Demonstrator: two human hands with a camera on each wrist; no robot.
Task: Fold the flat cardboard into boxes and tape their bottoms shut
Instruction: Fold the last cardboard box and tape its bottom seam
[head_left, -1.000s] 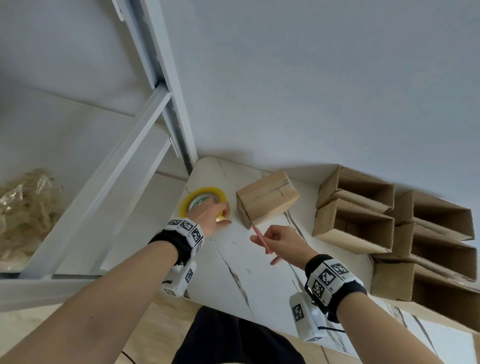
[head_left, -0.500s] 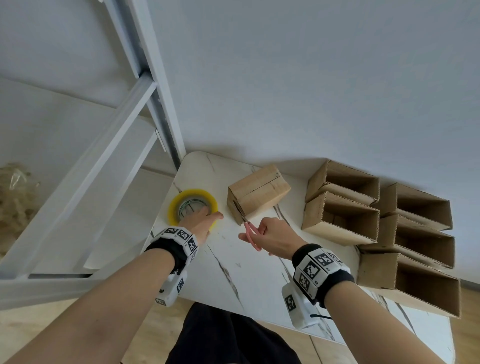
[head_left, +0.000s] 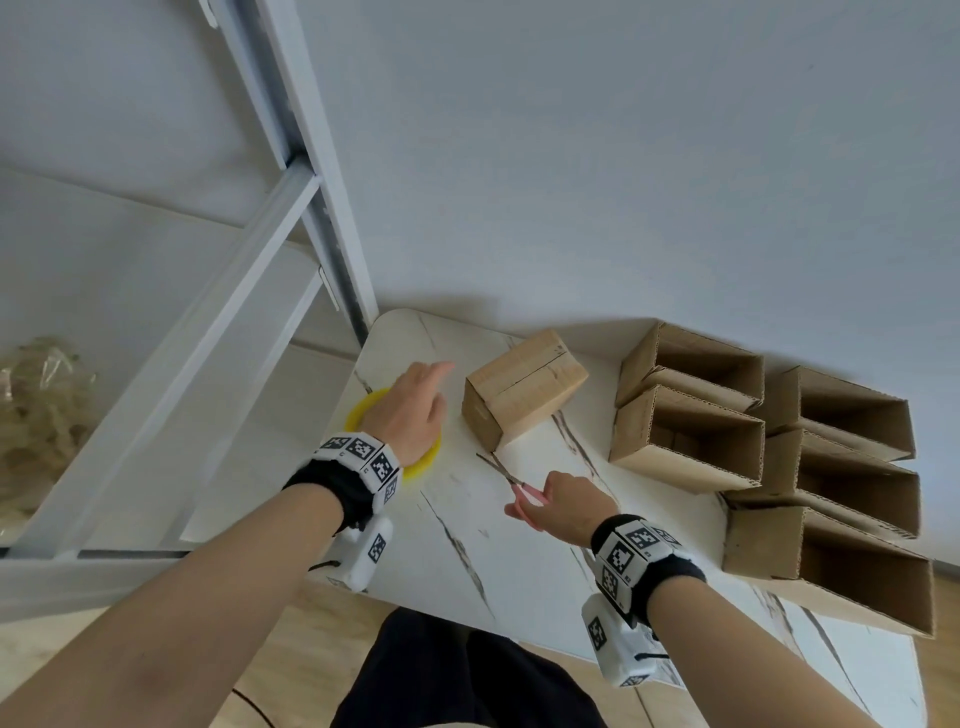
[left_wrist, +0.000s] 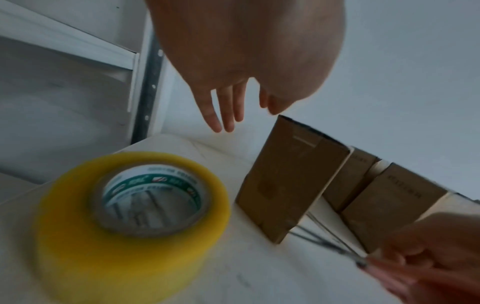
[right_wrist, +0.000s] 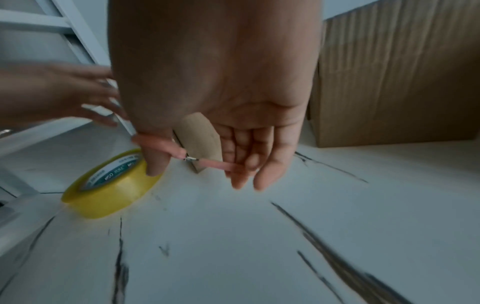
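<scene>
Small cardboard box (head_left: 524, 389): centre of the head view, on the marble-patterned table (head_left: 519, 561), seamed face up, long axis running lower left to upper right. Left hand (head_left: 413, 410): fingers straight, holding nothing, above the yellow tape roll (left_wrist: 130, 216), fingertips pointing right toward the box's near end; judged the nearer hand. Right hand (head_left: 563, 506): below the box, fingers curled through pink-handled scissors (head_left: 511, 483), blades aimed at the box's lower corner. Finished boxes (head_left: 779, 441): stacked at right.
</scene>
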